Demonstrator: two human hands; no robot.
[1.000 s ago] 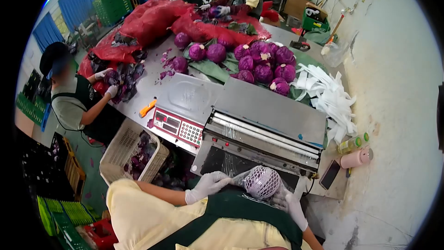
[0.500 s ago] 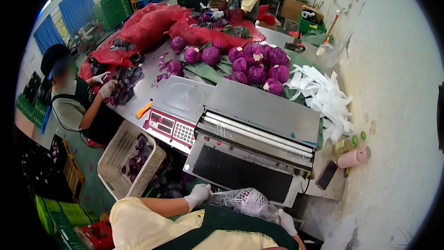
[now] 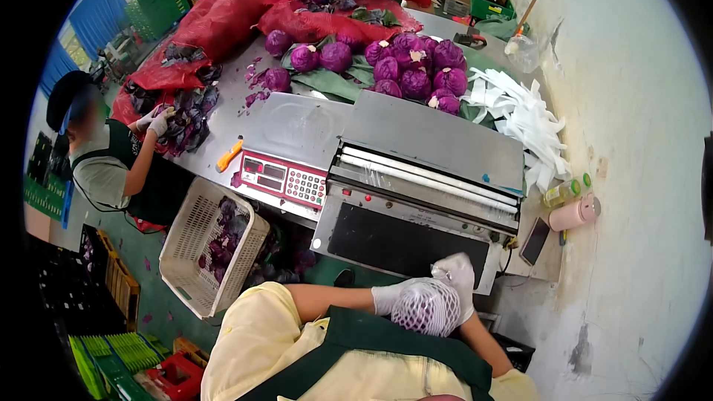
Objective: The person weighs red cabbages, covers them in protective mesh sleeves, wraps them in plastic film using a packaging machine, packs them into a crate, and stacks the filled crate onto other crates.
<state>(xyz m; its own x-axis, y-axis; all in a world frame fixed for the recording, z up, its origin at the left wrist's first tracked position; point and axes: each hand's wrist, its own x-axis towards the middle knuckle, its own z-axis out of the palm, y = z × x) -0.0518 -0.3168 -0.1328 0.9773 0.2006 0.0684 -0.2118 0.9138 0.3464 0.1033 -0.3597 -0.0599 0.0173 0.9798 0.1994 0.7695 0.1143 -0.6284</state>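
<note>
Now the hands have come together: half a second ago clear film stretched out sideways from the left hand (image 3: 392, 297), while at this moment both gloves crowd the netted cabbage (image 3: 423, 310), and that taut span no longer shows. This suggests the loose film is drawn in close around the ball. The cabbage is held in front of the green apron (image 3: 364, 338), just off the near edge of the wrapping machine (image 3: 405, 241). Behind it, the left hand's fingers are hidden, so its grip cannot be told; the right hand (image 3: 456, 278) rises alongside, too blurred to tell whether it pinches film.
</note>
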